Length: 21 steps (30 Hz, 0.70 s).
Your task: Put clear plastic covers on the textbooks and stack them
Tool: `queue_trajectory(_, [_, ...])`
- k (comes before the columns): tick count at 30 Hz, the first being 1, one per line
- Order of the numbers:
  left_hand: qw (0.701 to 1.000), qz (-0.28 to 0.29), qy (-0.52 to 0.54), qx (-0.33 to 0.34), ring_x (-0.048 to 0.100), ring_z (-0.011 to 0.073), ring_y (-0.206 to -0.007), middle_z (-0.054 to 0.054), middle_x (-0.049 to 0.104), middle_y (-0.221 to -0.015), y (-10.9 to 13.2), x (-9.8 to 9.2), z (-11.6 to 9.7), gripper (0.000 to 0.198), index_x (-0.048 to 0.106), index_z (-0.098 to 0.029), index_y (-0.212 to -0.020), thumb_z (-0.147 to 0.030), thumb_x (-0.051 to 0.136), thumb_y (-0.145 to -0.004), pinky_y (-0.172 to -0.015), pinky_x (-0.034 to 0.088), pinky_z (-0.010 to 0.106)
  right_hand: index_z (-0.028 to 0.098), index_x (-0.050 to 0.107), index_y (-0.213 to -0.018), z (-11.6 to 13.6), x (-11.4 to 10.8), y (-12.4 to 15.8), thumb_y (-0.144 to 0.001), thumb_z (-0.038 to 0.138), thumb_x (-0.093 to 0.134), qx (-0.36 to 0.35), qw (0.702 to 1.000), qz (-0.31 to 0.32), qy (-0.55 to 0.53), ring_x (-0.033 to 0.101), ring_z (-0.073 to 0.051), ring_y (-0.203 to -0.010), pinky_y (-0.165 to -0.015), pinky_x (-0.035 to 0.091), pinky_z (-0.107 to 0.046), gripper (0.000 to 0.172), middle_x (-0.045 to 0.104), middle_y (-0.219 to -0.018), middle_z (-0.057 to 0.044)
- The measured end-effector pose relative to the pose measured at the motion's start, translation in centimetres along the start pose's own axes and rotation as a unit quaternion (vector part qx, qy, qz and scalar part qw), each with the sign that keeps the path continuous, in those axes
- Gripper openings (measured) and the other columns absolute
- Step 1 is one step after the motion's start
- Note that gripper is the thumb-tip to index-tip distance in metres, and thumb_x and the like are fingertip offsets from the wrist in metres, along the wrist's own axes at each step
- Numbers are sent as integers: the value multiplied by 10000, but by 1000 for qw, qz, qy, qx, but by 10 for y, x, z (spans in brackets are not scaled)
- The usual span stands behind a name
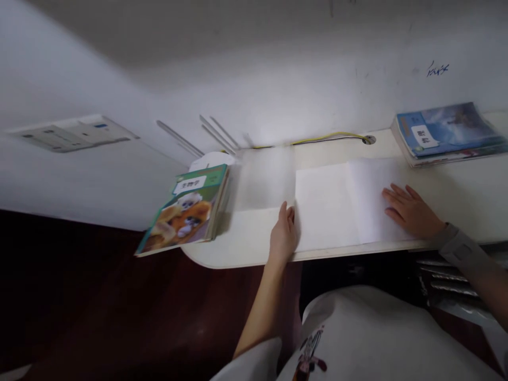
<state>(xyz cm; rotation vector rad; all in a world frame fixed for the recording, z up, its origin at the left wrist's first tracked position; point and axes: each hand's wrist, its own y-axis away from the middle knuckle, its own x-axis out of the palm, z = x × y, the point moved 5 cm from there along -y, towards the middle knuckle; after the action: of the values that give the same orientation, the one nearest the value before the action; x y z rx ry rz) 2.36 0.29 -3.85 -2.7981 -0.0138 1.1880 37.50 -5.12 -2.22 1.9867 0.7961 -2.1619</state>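
Note:
White paper lies spread on the white desktop, with a fold or seam down its middle; whether it is a booklet or loose sheets I cannot tell. My right hand rests flat on its right part, fingers stretched out. At its left edge my left hand has its fingers curled together, thumb up, at the lower corner of a greyish, see-through-looking sheet. That sheet is blurred and reaches back toward the wall. The left fingers seem closed on its corner.
Left, a pile of books topped by a green textbook with monkeys overhangs the rounded desk end. Back right lies a stack with a blue textbook. A yellow cable enters a desk hole. A socket panel is on the wall.

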Motion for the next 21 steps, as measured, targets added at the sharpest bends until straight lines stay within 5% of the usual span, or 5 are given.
queue_trajectory(7, [991,8,-122,61,636,258,-1104,150,676,-1187,-5,-4,5,419,532,-136,-1303,-253,403,-922,-1017,442,442,78,474,-1357,12,-1,6,-979,294,371,-9,1000,11,22,490,-276,-1291,-1081,297,-519,447,611,-1294,-178])
queue_trajectory(13, [967,23,-202,155,568,255,-1210,171,582,-1328,-5,-6,3,407,615,-130,-1225,-261,342,-953,-1075,374,434,76,450,-1381,-2,-4,10,-977,301,376,22,999,43,15,463,-277,-1316,-1085,306,-527,468,583,-1328,-184])
queue_trajectory(18, [949,19,-284,135,602,258,-1158,151,566,-1354,4,-13,-5,384,640,-183,-1214,-242,367,-950,-1118,290,489,87,430,-1399,3,-5,12,-973,293,390,30,997,64,-5,435,-275,-1337,-1092,300,-526,474,554,-1364,-175])
queue_trajectory(21, [942,6,-310,127,481,297,-1299,151,526,-1397,12,-25,-5,368,656,-174,-1180,-252,381,-948,-1145,206,541,90,436,-1398,21,-3,9,-975,294,391,14,998,60,-24,414,-259,-1354,-1105,297,-501,472,529,-1395,-162])
